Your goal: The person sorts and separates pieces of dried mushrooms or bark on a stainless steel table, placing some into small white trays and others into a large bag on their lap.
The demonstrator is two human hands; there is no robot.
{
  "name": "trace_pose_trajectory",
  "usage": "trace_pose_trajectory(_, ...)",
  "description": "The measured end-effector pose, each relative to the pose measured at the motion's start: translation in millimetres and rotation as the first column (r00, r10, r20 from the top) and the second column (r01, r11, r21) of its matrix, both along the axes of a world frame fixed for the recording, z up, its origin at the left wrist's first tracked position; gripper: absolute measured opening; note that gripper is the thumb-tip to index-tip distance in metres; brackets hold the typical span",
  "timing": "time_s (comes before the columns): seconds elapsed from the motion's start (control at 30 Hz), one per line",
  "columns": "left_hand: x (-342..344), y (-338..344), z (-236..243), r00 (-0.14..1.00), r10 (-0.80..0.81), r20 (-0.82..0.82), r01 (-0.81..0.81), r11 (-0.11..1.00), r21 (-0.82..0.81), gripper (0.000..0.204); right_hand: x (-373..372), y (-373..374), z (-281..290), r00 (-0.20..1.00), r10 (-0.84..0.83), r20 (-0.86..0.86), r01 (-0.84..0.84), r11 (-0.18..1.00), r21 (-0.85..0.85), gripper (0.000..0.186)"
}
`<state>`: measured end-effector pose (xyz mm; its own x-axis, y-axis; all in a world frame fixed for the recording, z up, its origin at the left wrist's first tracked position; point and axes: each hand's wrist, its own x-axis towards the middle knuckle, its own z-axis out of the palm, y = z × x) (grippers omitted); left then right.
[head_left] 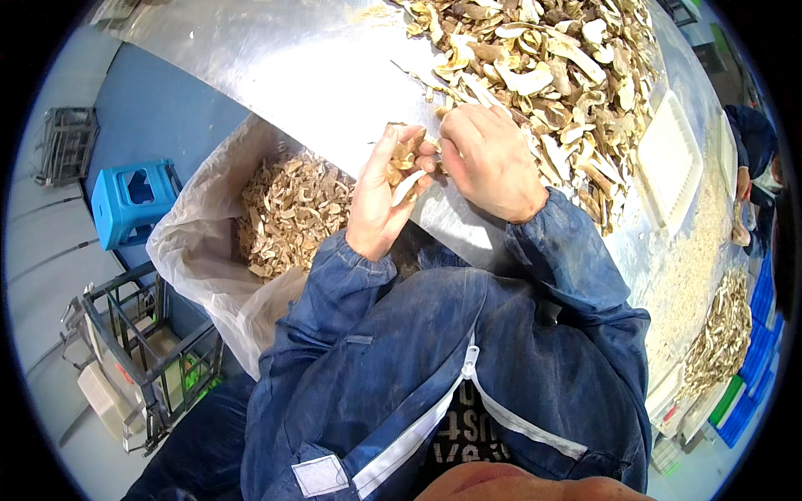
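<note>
My left hand (378, 196) is cupped round a few dried mushroom slices (406, 154), brown and cream, with a pale curved piece lying across its fingers. Just to its right, my right hand (482, 160) has its fingers curled in toward them; what is between those fingertips is hidden. Both hands are over the front edge of a steel table (362, 88). Behind and right of them lies a large heap of sliced dried mushrooms (553, 71). Below left, a box lined with translucent plastic (194, 242) holds many smaller mushroom pieces (288, 213).
White trays (668, 159) and another mushroom pile (717, 334) lie along the right. A co-worker in dark clothing (739, 138) is at the far right, near blue crates (756, 334). A blue plastic stool (125, 204) and metal-framed carts (142, 351) are at left.
</note>
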<state>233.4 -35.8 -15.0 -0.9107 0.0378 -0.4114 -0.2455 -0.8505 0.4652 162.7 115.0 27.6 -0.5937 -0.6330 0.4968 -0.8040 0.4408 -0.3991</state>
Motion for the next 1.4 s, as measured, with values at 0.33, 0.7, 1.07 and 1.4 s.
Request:
trace_pose_trajectory(0.33,19,-24,-7,0.998,0.054,0.019,-0.056,0.99,0.129,0.023,-20,25,-14,0.964,-0.256,0.066,0.243,0.957,0.157,0.007)
trace_pose_trajectory(0.7,15,-8,-14,0.99,-0.103,-0.097,0.12,0.975,0.186,0.037,-28,-11,-27,0.957,-0.241,-0.161,0.29,0.823,0.488,0.019)
trace_pose_trajectory(1.07,9,2,0,0.989,-0.132,-0.06,0.127,0.988,-0.082,0.026,-27,34,-4,0.377,0.346,0.859,0.204,0.874,-0.441,0.021)
trace_pose_trajectory(1.4,-3,23,26,0.968,-0.197,-0.156,0.172,0.971,-0.164,0.021,4,28,-16,0.425,0.562,0.71,0.229,0.692,-0.684,0.027)
